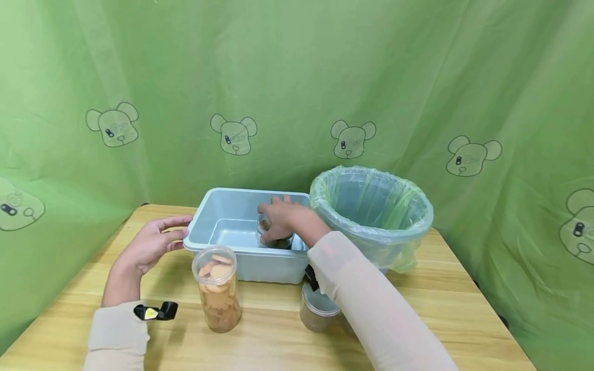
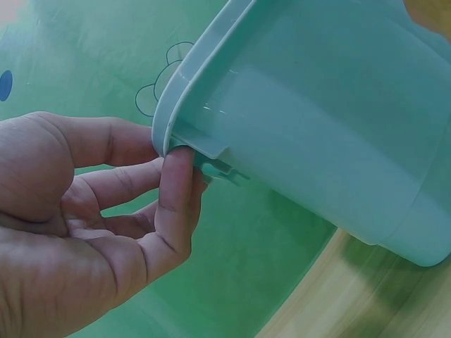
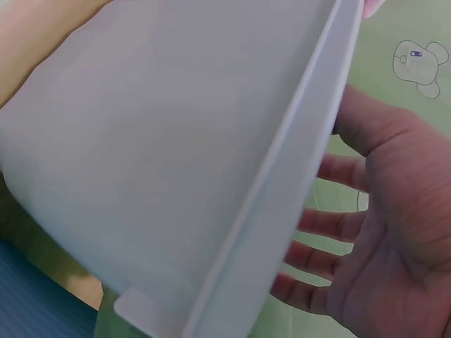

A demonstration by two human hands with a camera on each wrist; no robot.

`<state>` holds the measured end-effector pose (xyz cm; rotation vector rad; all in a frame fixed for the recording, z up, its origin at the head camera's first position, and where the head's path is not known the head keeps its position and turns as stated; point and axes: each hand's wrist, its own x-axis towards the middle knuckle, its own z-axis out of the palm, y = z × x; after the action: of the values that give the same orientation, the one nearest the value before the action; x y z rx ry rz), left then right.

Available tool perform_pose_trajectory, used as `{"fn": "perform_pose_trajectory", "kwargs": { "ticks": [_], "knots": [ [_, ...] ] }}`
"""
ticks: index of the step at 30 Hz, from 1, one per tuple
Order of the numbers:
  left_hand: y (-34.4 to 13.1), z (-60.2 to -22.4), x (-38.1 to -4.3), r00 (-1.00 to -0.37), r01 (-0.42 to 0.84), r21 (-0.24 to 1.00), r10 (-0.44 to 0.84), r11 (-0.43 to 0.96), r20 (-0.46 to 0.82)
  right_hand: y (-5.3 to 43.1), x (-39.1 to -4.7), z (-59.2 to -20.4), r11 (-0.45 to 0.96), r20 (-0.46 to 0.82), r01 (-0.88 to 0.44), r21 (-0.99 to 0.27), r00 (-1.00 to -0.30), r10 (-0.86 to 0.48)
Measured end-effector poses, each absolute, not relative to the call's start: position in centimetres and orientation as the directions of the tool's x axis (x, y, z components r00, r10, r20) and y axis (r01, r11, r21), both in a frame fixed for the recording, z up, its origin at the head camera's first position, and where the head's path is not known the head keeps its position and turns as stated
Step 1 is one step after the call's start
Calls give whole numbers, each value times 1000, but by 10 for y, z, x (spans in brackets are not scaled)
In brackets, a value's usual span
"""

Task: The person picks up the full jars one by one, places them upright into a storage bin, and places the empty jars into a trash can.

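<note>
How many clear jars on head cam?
3: filled jar in front of the blue bin; second jar partly behind the right sleeve; third jar inside the bin, in the right hand. The sleeve may hide more.

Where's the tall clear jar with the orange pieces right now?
In the head view, the tall jar stands on the table left of centre, just in front of the blue tub and to the right of the left hand.
</note>
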<state>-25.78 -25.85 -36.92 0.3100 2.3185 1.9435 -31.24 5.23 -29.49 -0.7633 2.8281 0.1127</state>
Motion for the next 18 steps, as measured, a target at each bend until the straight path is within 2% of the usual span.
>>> {"fn": "perform_pose_trajectory", "kwargs": {
  "ticks": [13,18],
  "knots": [
    [-259,-369,-257,-975,82,984,219,159,45,46,-296,-283,814,-150,-578,56,-811,-566],
    [-259,-368,-257,-975,81,984,219,160,45,45,-281,-276,777,-108,-617,123,-787,-608]
  ]
}}
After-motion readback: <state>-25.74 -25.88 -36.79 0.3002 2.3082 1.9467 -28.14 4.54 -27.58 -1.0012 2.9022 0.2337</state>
